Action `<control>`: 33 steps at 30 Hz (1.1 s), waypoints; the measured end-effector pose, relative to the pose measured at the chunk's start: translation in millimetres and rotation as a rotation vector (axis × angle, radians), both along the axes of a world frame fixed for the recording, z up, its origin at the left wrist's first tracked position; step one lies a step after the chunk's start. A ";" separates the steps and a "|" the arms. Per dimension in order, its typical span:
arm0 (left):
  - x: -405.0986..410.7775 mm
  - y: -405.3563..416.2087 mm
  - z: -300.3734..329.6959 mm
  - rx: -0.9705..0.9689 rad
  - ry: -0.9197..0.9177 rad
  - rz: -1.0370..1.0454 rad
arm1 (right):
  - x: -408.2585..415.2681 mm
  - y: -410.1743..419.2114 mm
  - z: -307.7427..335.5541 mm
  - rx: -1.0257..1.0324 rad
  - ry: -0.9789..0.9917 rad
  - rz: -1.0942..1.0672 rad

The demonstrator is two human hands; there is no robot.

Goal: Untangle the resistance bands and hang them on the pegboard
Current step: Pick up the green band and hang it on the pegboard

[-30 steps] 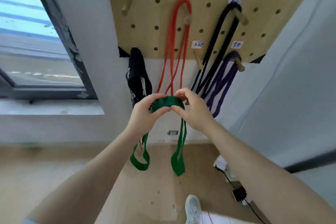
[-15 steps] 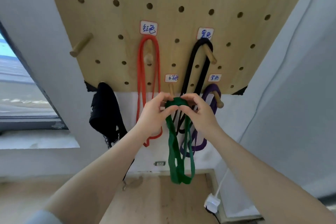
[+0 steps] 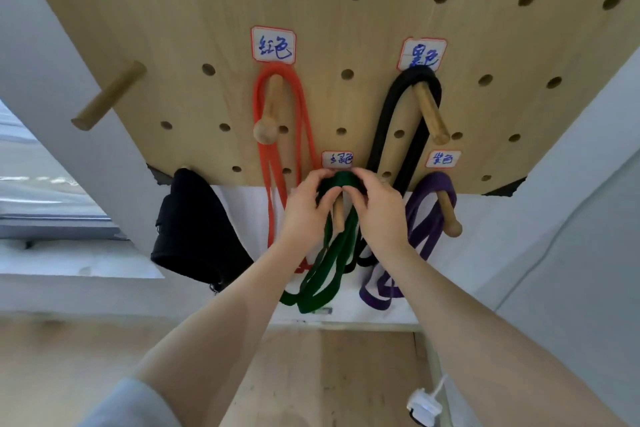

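- My left hand [image 3: 304, 208] and right hand [image 3: 379, 208] both pinched the top of the green band [image 3: 332, 263], fingers curled round its bend just under a small handwritten label [image 3: 337, 159] on the pegboard [image 3: 346, 28].
- A wooden peg [image 3: 337, 215] showed between my hands; my fingers hid its base, so I could not tell whether the band sat on it.
- The green band's loops hung below my wrists, partly covered by my left forearm.
- The red band [image 3: 277, 163] hung from its own peg to the left; my left hand hid its lower stretch.
- The black band [image 3: 391, 114] and purple band [image 3: 426, 215] hung to the right, their lower parts behind my right hand.
- A black bag [image 3: 194, 229] hung at the board's lower left corner.
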State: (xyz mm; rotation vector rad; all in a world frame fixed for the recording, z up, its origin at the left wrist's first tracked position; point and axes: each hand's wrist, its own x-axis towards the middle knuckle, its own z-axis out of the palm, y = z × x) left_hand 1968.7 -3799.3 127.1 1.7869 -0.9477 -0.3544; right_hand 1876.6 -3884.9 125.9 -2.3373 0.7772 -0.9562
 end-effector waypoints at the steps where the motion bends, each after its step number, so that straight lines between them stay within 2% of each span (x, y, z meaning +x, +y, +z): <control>1: 0.5 1.6 -4.5 0.021 -0.047 0.030 | 0.2 1.5 -5.2 -0.017 0.031 -0.023; 4: 3.8 9.4 -17.3 0.061 -0.034 0.070 | -3.2 0.8 -21.5 0.000 0.110 -0.079; 9: 2.4 17.7 -26.4 0.098 0.142 -0.030 | -3.8 4.2 -37.7 0.246 0.142 0.008; 12: -4.8 20.0 -42.2 0.059 0.359 -0.017 | 0.4 10.8 -52.0 0.357 0.193 0.026; 14: -4.5 22.9 -59.0 0.098 0.462 0.016 | 2.2 10.7 -66.3 0.533 0.185 -0.034; 16: -2.2 23.9 -71.8 0.172 0.489 0.008 | 2.1 10.2 -81.7 0.681 0.196 -0.050; 18: 0.6 22.8 -81.2 0.198 0.508 0.031 | 0.3 8.9 -96.2 0.710 0.259 -0.032; 21: 7.8 23.0 -96.4 0.212 0.430 0.118 | -0.1 1.8 -113.0 0.775 0.269 -0.094; 24: 11.3 24.7 -111.3 0.279 0.431 0.119 | 1.7 -4.1 -126.1 0.727 0.348 -0.083; 28: 5.7 17.6 -124.0 0.369 0.283 -0.006 | -3.2 -13.4 -138.0 0.449 0.893 0.156; 33: 6.8 0.6 -150.9 0.530 0.137 -0.015 | -16.2 -27.1 -154.2 0.245 1.091 0.093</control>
